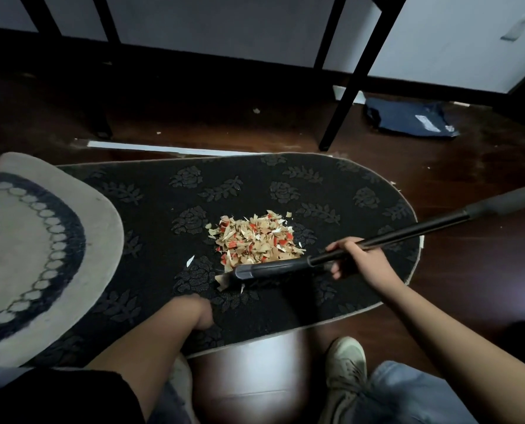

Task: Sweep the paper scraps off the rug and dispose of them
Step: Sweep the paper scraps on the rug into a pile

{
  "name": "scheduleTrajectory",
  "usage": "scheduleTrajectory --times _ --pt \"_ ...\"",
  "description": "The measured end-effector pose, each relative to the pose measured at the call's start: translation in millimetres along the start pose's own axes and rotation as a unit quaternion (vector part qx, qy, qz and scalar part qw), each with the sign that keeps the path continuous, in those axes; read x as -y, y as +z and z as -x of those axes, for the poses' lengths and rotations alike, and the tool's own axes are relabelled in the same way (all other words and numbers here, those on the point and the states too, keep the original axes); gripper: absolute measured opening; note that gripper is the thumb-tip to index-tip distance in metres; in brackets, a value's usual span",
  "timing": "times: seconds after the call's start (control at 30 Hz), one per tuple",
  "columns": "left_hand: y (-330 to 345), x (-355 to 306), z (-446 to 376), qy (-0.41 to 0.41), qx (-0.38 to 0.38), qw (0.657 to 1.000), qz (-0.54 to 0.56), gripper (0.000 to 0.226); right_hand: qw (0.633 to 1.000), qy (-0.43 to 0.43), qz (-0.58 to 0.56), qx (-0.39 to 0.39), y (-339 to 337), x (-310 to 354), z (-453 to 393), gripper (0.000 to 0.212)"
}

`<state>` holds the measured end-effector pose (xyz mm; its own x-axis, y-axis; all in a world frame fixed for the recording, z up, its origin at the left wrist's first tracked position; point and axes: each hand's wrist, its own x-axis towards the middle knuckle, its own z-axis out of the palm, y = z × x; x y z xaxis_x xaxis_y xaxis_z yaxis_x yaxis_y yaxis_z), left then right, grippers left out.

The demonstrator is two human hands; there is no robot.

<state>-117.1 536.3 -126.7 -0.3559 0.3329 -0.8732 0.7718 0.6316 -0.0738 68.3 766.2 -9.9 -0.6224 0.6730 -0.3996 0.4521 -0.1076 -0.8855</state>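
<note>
Seen from above, a person crouches at the edge of a dark oval rug (163, 209) with a raised rose and leaf pattern, laid on a dark wooden floor (469, 270). A pile of tan, white and red paper scraps (255, 240) sits near the middle of the rug, with a few stray pieces just beside it. The right hand (357, 258) grips the black handle of a broom (386, 237), its fingers (337, 247) curled round the shaft just above the broom head, which rests on the rug against the near edge of the pile. The left hand (201, 313) presses down on the rug nearer the person; its fingers are hidden, so their state cannot be told. A pale round mat (26, 255) overlaps the rug's left end. A dark blue bag (408, 119) lies on the floor beyond a black table leg (347, 87).
</note>
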Motion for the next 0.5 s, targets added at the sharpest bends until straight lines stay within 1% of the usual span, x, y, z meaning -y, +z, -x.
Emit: scheduleTrajectory --times 0.2,0.3,0.37,0.5 --pt "4 4 13 0.000 0.000 1.000 0.020 0.051 0.998 0.003 -0.008 -0.054 11 14 21 0.030" --pt "8 14 13 -0.002 0.009 1.000 0.021 0.048 0.995 0.007 -0.057 -0.076 31 14 29 0.029" --pt "9 21 15 -0.007 0.008 1.000 0.022 0.048 0.994 0.014 -0.070 -0.078 50 11 30 0.027" --pt "11 37 23 -0.017 0.004 0.998 0.060 0.049 0.996 0.057 -0.043 -0.050 95 -2 21 0.026"
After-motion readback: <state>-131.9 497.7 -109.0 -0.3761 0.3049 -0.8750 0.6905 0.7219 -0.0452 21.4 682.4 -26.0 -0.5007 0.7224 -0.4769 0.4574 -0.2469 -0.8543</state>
